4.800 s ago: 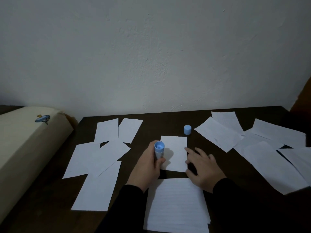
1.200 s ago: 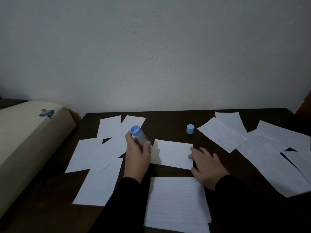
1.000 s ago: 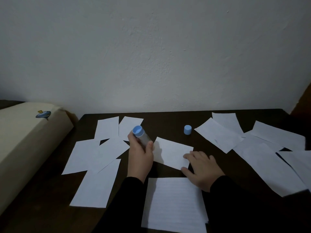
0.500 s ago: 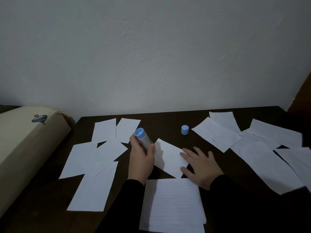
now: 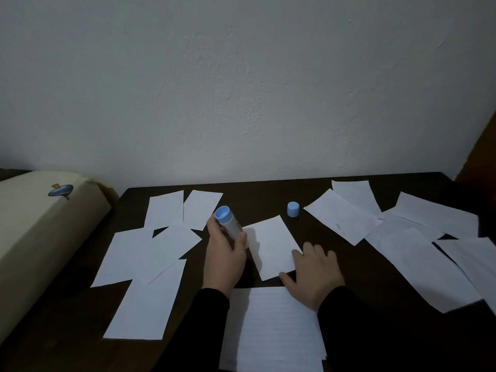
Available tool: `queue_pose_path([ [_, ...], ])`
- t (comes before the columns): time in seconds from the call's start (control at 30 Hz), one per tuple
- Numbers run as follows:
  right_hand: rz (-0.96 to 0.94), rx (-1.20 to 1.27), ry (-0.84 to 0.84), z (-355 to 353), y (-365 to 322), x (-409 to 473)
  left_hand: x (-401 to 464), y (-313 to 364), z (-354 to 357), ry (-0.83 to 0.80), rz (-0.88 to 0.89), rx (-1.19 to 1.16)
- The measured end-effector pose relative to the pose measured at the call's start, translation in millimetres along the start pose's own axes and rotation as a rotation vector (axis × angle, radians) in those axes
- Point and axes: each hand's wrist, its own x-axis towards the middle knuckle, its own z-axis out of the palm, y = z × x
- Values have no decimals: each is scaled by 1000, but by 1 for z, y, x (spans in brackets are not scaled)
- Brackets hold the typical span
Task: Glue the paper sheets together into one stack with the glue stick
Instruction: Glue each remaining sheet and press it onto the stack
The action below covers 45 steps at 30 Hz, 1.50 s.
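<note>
**Desk inventory: glue stick, loose sheets, two hands**

Surface: dark wooden table (image 5: 268, 194), set against a pale plastered wall (image 5: 241, 89).

Item 1. Glue stick (image 5: 228, 222), blue-ended tube, uncapped. Gripped in the left hand (image 5: 224, 257), fingers and thumb curled round the barrel, the blue end tilted up and away from the person. It is raised off the table, just left of the centre sheet.

Item 2. Centre sheet (image 5: 271, 245), small white rectangle, lying askew on the table between the two hands.

Item 3. Right hand (image 5: 314, 277), fingers spread and fairly straight, lying flat with the fingertips on the centre sheet's right and near edges. Nothing is grasped.

Item 4. Lined stack (image 5: 271, 334), larger white paper with faint ruling, at the near edge of the table, partly under the right wrist. Whether it is one sheet or several cannot be told for certain, though stepped corners show at its lower right.

Item 5. Cap (image 5: 292, 209), small blue cylinder, standing alone beyond the centre sheet.

Item 6. Left-hand sheets (image 5: 142, 253), several white pieces overlapping.

Item 7. Right-hand sheets (image 5: 413, 237), a further overlapping spread.

Item 8. Cream cushion (image 5: 32, 224) with a small blue motif, beside the table's left end.

Both arms wear black sleeves (image 5: 204, 326).
</note>
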Motion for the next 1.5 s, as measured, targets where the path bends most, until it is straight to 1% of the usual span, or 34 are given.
queue_pose_path([
  [0.07,44,47,7,1,1,4,0,0,0,0,-3,-3],
  [0.17,158,195,23,-2,7,15,0,1,0,-6,7,1],
  [0.3,252,302,-57,-11,11,32,0,2,0,-13,2,0],
  [0.4,313,282,-123,-17,5,42,0,4,0,-18,-4,-9],
  [0.5,309,277,-168,-23,-3,47,-1,6,-1,-30,-8,-20],
  [0.7,362,361,-206,-23,-9,52,-5,9,-7,-47,0,-47],
  [0.83,390,243,-212,-28,-7,53,-7,9,-11,-57,14,-49],
  [0.93,420,233,-256,-30,-7,56,-8,10,-13,-61,13,-47],
  [1.1,398,295,-322,-31,-6,60,-6,9,-17,-50,9,-56],
  [1.17,367,362,-309,-29,-1,59,-5,9,-18,-50,14,-61],
  [1.3,342,512,-216,-18,11,55,-5,9,-17,-65,21,-69],
  [1.43,309,693,-162,-11,26,44,-5,10,-14,-83,48,-77],
  [1.5,298,732,-145,-10,35,36,-6,10,-10,-105,48,-83],
])
